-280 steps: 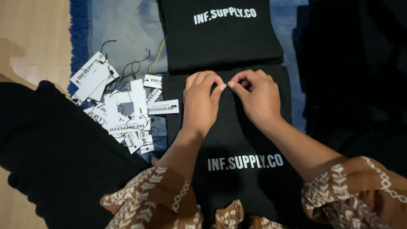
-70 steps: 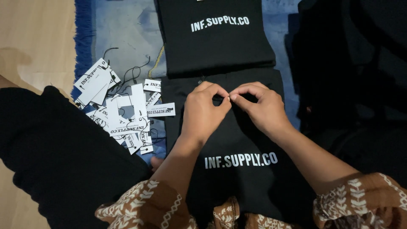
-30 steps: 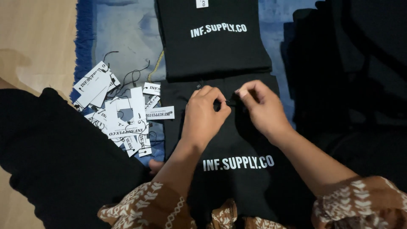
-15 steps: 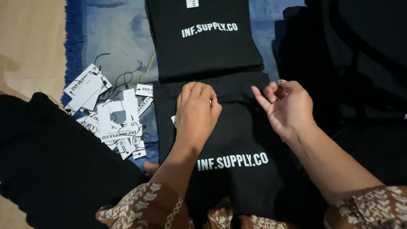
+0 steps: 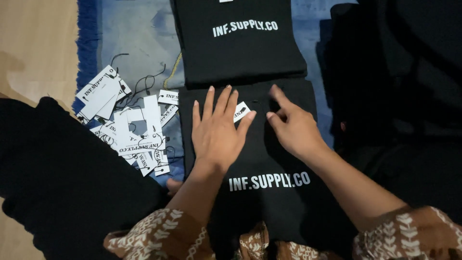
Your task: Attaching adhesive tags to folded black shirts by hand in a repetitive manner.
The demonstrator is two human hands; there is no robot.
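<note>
A folded black shirt (image 5: 269, 192) with white lettering lies in front of me. My left hand (image 5: 219, 130) rests flat on its upper part, fingers spread, partly covering a small white paper tag (image 5: 241, 111). My right hand (image 5: 291, 125) hovers just right of the tag, index finger stretched out, the other fingers loosely curled, holding nothing. A second folded black shirt (image 5: 240, 43) with the same lettering lies just beyond the first.
A pile of white paper tags (image 5: 127, 125) with black strings lies on the blue mat (image 5: 134, 33) to the left. Black fabric (image 5: 62, 188) is heaped at lower left and more black garments (image 5: 399, 82) at right. Wooden floor (image 5: 33, 43) shows far left.
Both hands had been pinched together at the shirt's top edge. They have come apart: the left now lies flat over the tag, the right has drawn off to the right and opened.
</note>
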